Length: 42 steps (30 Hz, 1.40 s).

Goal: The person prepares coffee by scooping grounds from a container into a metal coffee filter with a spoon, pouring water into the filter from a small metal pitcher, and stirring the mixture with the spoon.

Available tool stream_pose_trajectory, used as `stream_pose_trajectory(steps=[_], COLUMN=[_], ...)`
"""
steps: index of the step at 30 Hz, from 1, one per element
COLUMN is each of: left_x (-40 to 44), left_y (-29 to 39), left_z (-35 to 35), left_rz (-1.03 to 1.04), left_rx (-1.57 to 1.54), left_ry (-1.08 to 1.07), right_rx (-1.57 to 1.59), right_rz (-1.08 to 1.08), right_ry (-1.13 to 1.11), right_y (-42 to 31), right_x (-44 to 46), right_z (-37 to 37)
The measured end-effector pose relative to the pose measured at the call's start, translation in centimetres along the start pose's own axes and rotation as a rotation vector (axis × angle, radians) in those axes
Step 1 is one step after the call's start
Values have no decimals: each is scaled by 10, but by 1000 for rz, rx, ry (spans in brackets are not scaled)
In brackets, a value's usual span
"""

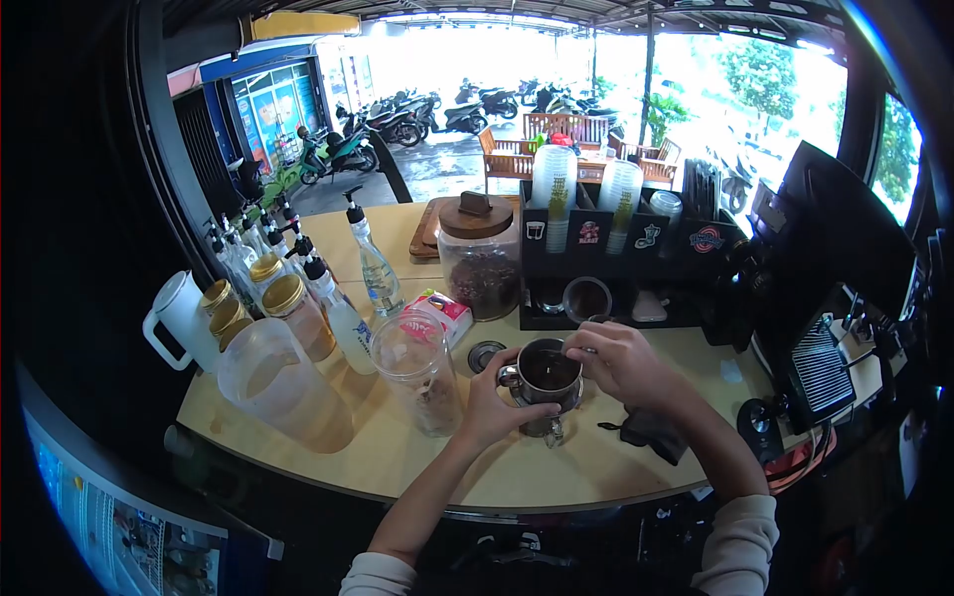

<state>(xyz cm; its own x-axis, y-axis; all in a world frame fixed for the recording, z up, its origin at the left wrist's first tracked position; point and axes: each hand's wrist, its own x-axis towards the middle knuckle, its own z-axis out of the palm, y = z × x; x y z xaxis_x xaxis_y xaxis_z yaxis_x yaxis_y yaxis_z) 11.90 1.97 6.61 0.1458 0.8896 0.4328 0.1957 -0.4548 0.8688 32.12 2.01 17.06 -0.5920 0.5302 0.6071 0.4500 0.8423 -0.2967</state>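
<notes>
My left hand (494, 399) is wrapped around the side of a metal drip coffee filter (549, 366), its thumb across the front. Dark contents show inside the filter, which sits on a small glass mug (542, 427). Above the filter's right rim, my right hand (618, 360) is closed in a pinch on a thin metal utensil that looks like a spoon (588, 350). Its lower end is hard to make out in the dark filter. A round metal lid (486, 356) lies just behind my left hand.
A clear plastic jar (412, 348) and a frosted pitcher (283, 382) stand left, with pump bottles (373, 263) behind. A wood-lidded jar of dark beans (479, 258) and a black cup organizer (636, 260) line the back. A black pouch-like item (651, 432) lies right.
</notes>
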Motion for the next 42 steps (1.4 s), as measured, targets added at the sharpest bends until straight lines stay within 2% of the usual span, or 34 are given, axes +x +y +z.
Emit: stream_pose_trajectory(steps=[2,8,10,12,14,17,22,25,27,30,37,40,42], left_x=[0,0,1,0,-1,1,-1,-6,-14,-25,-39,-40,-36], left_y=[2,-2,-2,-4,-7,-3,6,16,29,27,26,29,31], left_z=[0,1,1,1,2,2,-1,1,4,9,10,9,6], left_rz=[11,12,22,33,30,31,-22,83,197,262,410,427,473], left_rx=[-2,-15,-18,-12,-18,-30,-6,59,207,271,534,591,599], left_ry=[1,-3,0,1,8,9,-25,45,243,305,367,310,335], right_rx=[62,-72,66,59,-97,-17,-65,-72,-114,-56,-45,106,-52], right_rz=[14,-5,-19,-17,-28,-64,-65,-38,-99,-81,-26,79,1], right_ry=[-4,-20,-39,-42,-28,-43,2,-44,-12,14,15,-20,18], right_y=[-1,-1,-7,-6,1,-8,-8,-7,-7,-2,3,3,8], right_x=[0,1,-2,-2,-2,-6,-4,-4,-3,-3,-5,-7,-6], right_z=[0,-1,-2,-5,-2,-3,-6,-7,-9,0,-3,-5,-4])
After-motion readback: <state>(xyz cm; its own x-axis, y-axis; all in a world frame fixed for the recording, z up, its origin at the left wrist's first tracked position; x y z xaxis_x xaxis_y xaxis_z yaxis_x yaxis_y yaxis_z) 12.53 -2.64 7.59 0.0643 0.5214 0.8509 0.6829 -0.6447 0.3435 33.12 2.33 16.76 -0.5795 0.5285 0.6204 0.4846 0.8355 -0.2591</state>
